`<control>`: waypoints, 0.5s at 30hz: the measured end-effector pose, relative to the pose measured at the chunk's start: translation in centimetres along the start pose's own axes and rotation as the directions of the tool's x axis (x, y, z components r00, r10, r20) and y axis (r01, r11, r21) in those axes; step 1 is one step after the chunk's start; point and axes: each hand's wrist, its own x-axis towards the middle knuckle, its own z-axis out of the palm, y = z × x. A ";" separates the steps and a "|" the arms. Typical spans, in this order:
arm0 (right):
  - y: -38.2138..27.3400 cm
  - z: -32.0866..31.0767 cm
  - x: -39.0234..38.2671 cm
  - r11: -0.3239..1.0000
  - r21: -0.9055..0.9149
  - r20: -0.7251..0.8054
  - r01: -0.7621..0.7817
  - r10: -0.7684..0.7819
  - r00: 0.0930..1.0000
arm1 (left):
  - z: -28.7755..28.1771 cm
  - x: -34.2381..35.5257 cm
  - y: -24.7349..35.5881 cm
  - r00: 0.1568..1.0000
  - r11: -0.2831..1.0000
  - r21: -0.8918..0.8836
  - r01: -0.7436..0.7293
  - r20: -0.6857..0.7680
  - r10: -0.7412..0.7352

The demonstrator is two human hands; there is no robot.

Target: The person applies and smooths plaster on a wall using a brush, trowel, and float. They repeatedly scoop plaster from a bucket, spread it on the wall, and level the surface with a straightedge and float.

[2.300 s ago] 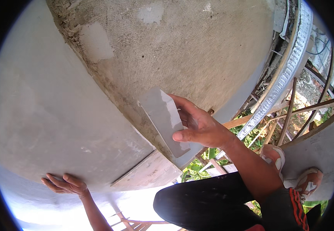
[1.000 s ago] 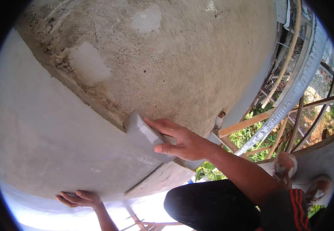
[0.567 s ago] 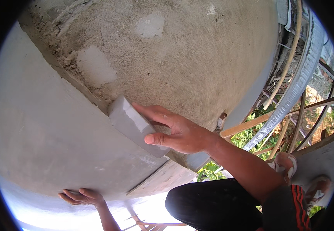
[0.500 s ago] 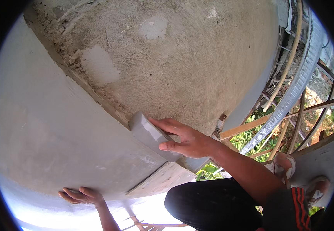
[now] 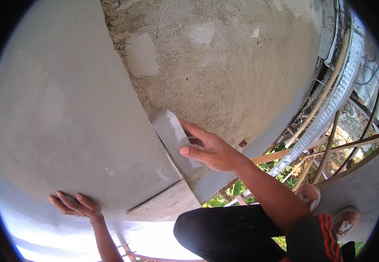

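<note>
My right hand [image 5: 211, 150] grips a plastering trowel [image 5: 171, 124] with a flat, rectangular grey blade, wet and shiny along one side; its handle is mostly hidden by my fingers. The blade lies along the straight edge where smooth grey plaster [image 5: 84, 122] meets a rough brown wall surface [image 5: 224, 74]. At the lower left, my left hand [image 5: 78, 206] rests against the smooth plaster with its fingers apart, holding nothing. A flat board [image 5: 165, 203] sits at the lower end of the plaster, below the trowel.
My bent knee in black trousers [image 5: 220, 233] is close below the board. At right, a wooden pole [image 5: 329, 81], a ribbed silvery strip [image 5: 316, 126] and crossed timbers [image 5: 329, 148] stand over foliage and ground. My sandalled feet rest on a plank [image 5: 355, 187].
The view has shifted and turned slightly. The trowel, still in my right hand, sits more upright along the plaster's edge. My left hand has flattened out against the plaster.
</note>
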 end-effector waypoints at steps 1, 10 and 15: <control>1.6 0.2 -1.7 0.991 -0.068 0.005 -0.115 0.116 0.993 | -0.2 -0.1 0.1 1.000 1.000 0.006 -0.003 0.003 0.003; -0.4 0.6 -4.8 0.800 -0.588 -0.324 0.116 -0.364 0.873 | -0.1 0.4 0.5 0.999 0.999 -0.008 -0.039 -0.037 0.039; 1.3 1.9 -3.5 0.272 -0.910 0.081 0.314 -0.626 0.776 | 0.0 1.6 1.4 0.996 1.000 -0.006 0.011 -0.088 -0.011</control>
